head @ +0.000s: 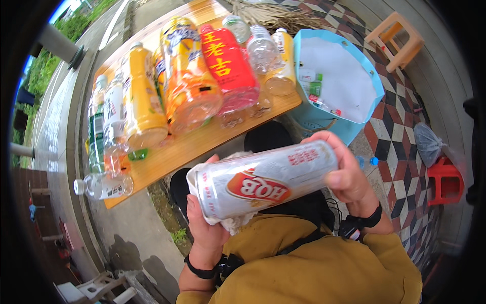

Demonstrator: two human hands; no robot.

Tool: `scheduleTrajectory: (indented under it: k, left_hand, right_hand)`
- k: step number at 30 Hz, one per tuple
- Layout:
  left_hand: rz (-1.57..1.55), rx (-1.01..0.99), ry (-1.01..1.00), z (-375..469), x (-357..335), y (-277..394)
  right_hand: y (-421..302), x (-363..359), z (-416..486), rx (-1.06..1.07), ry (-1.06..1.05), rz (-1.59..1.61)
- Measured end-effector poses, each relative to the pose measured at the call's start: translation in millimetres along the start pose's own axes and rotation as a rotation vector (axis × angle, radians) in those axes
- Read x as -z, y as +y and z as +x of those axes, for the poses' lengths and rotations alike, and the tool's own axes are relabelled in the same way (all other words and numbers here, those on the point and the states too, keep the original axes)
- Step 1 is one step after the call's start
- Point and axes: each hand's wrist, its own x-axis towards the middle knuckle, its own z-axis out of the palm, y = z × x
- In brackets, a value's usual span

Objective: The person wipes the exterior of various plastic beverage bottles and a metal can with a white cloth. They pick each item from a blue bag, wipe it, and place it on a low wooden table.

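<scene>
A large silver drink can [265, 178] with a red and orange logo lies sideways between both hands, over the lap. My left hand [205, 220] grips its left end, with a pale cloth [235, 223] between palm and can and bunched beneath it. Fingers of my right hand [343, 167] wrap the other end. Beyond the can, plastic bottles crowd the wooden table [182, 159]: a big orange-labelled bottle [190, 76], a red-labelled bottle [231, 72], a yellow bottle [144, 98] and several clear ones. A clear bottle [104, 186] lies at the table's near left corner.
Right of the table stands a light blue bag [326, 117] holding several small bottles. A blue-capped bottle [366, 161] is on the floor behind the right hand. Farther right are an orange plastic stool [396, 41], a red stool [446, 182] and a tied plastic bag [427, 144].
</scene>
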Motion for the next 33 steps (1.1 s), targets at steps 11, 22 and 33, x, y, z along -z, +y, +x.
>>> scheduleTrajectory:
  k: [11, 22, 33]
  left_hand:
    - [0.465, -0.18, -0.024, -18.8, 18.1, -11.9]
    - [0.96, -0.602, -0.063, -8.4, 22.9, 9.6]
    - [0.738, -0.077, -0.083, 1.5, 42.0, -11.4]
  right_hand:
    - [39.2, -53.1, 11.4, 0.177, -0.426, -0.677]
    - [46.0, -60.7, 21.0, 0.146, -0.375, -0.629]
    - [53.1, -47.3, 24.7, 0.042, -0.463, -0.562]
